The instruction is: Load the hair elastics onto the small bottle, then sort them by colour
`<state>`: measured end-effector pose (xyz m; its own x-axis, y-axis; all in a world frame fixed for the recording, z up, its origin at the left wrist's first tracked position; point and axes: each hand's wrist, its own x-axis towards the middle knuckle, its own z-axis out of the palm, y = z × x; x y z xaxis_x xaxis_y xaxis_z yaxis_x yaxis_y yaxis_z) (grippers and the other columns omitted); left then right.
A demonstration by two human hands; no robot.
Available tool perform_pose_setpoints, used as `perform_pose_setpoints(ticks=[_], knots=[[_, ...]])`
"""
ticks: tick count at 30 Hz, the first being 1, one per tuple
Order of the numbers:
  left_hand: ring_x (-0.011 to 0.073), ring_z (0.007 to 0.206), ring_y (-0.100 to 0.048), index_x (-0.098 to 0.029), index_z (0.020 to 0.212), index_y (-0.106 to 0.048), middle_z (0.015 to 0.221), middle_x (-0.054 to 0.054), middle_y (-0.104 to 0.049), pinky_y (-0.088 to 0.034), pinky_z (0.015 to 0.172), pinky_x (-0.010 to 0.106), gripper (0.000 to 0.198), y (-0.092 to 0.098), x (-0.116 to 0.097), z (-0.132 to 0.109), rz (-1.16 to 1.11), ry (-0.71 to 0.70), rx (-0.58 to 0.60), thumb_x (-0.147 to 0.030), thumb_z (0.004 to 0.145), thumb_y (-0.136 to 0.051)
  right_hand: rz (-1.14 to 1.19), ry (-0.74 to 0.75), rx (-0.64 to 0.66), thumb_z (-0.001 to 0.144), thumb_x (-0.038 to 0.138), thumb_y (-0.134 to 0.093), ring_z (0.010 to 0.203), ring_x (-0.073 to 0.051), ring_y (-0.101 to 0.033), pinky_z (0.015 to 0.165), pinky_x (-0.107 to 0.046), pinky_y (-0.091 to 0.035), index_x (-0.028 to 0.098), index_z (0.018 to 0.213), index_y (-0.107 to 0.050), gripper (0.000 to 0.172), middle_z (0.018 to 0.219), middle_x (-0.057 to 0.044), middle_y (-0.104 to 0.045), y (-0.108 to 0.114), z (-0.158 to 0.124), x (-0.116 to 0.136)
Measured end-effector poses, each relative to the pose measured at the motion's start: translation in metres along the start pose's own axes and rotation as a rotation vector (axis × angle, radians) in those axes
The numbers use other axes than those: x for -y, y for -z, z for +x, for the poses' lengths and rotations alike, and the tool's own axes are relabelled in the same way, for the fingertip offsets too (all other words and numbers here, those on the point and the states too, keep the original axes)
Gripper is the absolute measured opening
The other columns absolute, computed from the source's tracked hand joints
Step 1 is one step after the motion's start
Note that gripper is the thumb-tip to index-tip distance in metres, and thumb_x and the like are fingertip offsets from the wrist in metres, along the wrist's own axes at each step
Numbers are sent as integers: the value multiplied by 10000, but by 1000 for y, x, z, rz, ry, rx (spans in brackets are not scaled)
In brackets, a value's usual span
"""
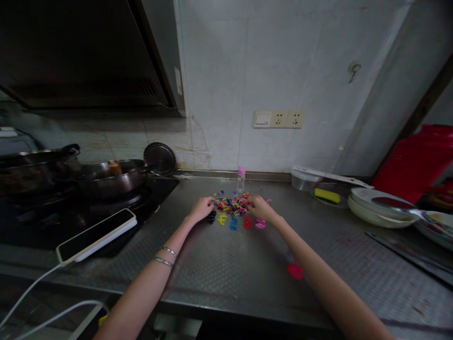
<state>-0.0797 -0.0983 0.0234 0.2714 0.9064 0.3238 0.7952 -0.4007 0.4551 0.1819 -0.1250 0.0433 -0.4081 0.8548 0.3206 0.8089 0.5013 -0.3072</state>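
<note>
A pile of tiny multicoloured plastic pieces [231, 206], perhaps small hair clips, lies on the metal counter. In a row in front of it are small sorted groups: black pieces [211, 217], yellow pieces [222, 218], blue pieces [233, 223], red pieces [248, 222] and pink pieces [261, 224]. My left hand [203, 208] is at the pile's left edge beside the black group, fingers curled together. At the right edge, my right hand [262, 208] has bent fingers touching the pile. Anything pinched in either hand is too small to make out.
Behind the pile stands a small clear bottle with a pink cap [241, 179]. A red heart-shaped piece [295, 271] lies near my right forearm. To the left are a phone-like device [97, 233] with a white cable and a pan [109, 179]; bowls [378, 212] sit right.
</note>
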Motion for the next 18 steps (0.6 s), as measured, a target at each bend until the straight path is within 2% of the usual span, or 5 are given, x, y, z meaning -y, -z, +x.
perform_pose_setpoints(ticks=[2,4,8,15,18], knots=[[150,624,-565,-188,1007,-638,744,47,-657,-380,590,224,302,2,-7,-3,61,-20,6,-200,767,-456,3,90,-5,733,120,-472,845,-174,-573,800,-260,-388,179,888,-681,267,869,-58,-673,-4,1,-1],[155,643,-570,-201,1005,-639,772,51,-661,-373,590,224,298,3,-12,-5,97,-37,6,-206,772,-452,-20,116,-26,727,132,-496,911,-187,-547,847,-287,-375,185,910,-678,263,921,-62,-660,-9,1,0],[136,587,-542,-210,997,-642,704,33,-647,-351,565,215,295,4,-19,-6,98,-51,5,-211,776,-446,-72,89,-10,735,134,-500,978,-191,-514,883,-296,-362,193,936,-672,271,982,-69,-636,-17,2,1],[105,514,-473,-165,959,-656,595,3,-587,-321,523,201,283,-1,-25,0,-62,-69,-23,-219,762,-461,-87,69,-10,730,92,-478,986,-180,-512,878,-267,-368,186,908,-668,277,967,-61,-637,-17,-2,-2],[98,491,-455,-152,962,-653,566,-6,-568,-310,506,199,286,-2,-27,1,-124,-90,-28,-210,761,-459,-105,31,27,747,112,-478,1004,-176,-506,882,-269,-366,201,917,-660,264,967,-53,-632,-17,-3,-1]])
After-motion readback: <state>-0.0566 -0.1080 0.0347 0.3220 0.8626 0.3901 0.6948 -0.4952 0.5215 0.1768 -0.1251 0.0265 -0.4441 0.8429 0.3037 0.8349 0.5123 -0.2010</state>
